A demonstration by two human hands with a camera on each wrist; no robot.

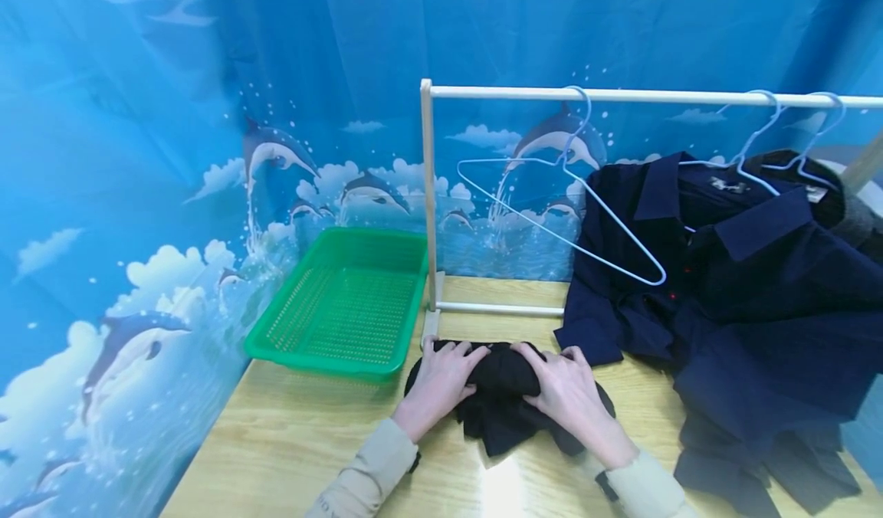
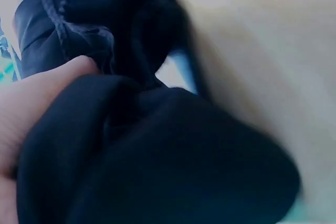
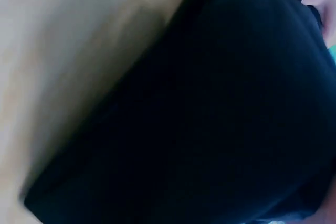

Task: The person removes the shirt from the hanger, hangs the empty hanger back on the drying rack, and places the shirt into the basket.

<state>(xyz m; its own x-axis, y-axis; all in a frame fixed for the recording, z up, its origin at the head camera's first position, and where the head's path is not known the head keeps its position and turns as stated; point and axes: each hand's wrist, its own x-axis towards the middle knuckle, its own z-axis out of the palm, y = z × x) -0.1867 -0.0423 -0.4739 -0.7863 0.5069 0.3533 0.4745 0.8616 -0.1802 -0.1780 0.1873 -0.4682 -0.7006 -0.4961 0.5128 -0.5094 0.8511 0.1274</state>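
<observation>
A bunched black garment (image 1: 502,384) is held up close over the wooden table, its lower folds hanging toward the near side. My left hand (image 1: 444,380) grips its left part, thumb toward the middle. On the other side my right hand (image 1: 567,386) grips the right part in the same way. In the left wrist view the dark cloth (image 2: 184,156) drapes over the hand, and a seam runs along an upper fold. Dark fabric (image 3: 199,108) fills most of the right wrist view. What kind of garment it is stays hidden in the folds.
A green plastic basket (image 1: 345,303) stands left of the white clothes rack (image 1: 497,93). From the rail hangs a bare light-blue hanger (image 1: 562,162). Dark navy shirts (image 1: 745,273) hang at the right, their lower parts reaching the wooden table (image 1: 276,441). A blue dolphin-print curtain (image 1: 172,158) stands behind.
</observation>
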